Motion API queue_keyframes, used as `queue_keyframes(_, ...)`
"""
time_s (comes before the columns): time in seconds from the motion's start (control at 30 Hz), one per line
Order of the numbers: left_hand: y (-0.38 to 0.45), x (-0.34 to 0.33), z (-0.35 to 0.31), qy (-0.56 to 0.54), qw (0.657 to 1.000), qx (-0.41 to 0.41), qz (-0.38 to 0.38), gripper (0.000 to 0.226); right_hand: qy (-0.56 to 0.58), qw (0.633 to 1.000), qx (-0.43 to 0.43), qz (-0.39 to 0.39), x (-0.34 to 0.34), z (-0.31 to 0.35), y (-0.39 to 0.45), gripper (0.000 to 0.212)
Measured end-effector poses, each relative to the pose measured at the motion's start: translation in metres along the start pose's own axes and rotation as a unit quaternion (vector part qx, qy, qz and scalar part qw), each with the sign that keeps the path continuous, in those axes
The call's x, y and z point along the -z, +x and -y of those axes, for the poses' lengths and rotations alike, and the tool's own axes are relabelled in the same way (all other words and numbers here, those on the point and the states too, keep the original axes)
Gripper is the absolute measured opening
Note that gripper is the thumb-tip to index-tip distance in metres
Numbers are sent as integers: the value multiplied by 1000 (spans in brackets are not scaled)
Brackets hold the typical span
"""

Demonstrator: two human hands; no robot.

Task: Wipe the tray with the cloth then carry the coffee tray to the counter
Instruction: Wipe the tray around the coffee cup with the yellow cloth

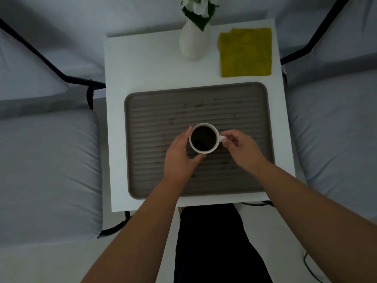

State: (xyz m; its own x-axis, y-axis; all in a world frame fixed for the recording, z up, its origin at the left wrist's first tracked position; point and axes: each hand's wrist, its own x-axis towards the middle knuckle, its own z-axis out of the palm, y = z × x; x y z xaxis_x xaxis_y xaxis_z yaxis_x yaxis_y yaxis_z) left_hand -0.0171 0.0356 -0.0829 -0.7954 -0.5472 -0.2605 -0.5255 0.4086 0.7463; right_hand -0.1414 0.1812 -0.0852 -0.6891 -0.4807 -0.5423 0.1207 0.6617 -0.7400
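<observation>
Single head-worn wide-angle view, looking steeply down from above onto a small white table [142, 64], close enough that both forearms enter from the lower edge. The ridged tray [234, 111] fills the centre of the field. The table's far end lies toward the top edge. Grey cushions [47, 164] flank it left and right, bowed by lens distortion.

No readable text, labels, brands or numbers anywhere in view
</observation>
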Motion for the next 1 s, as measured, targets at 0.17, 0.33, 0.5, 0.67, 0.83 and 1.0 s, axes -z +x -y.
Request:
queue_keyframes(0.17, 7, -3, 1, -2, 1000, -16, -3, 85, 12, 1000, 6, -3, 4, 1, 0, 18)
queue_keyframes(0.33, 11, -5, 1, -7, 1000, -27, -15, 85, 14, 1000, 10, -6, 6, 1, 5, 17)
queue_keyframes(0.5, 10, -7, 8, 9, 999, -35, -10, 87, 4, 996, 43, -77, 23, 7, 20, 17)
queue_keyframes(0.67, 5, -5, 28, 137, 988, -60, -33, 93, -36, 958, 51, -281, 60, 20, 86, 24)
queue_keyframes(0.83, -13, 7, 40, 178, 979, -46, -85, 76, -83, 946, -93, -300, 96, 19, 153, 52)
queue_keyframes(1.0, -40, 19, 68, 178, 972, 19, -152, 58, -180, 934, -144, -271, 91, 25, 169, 58)
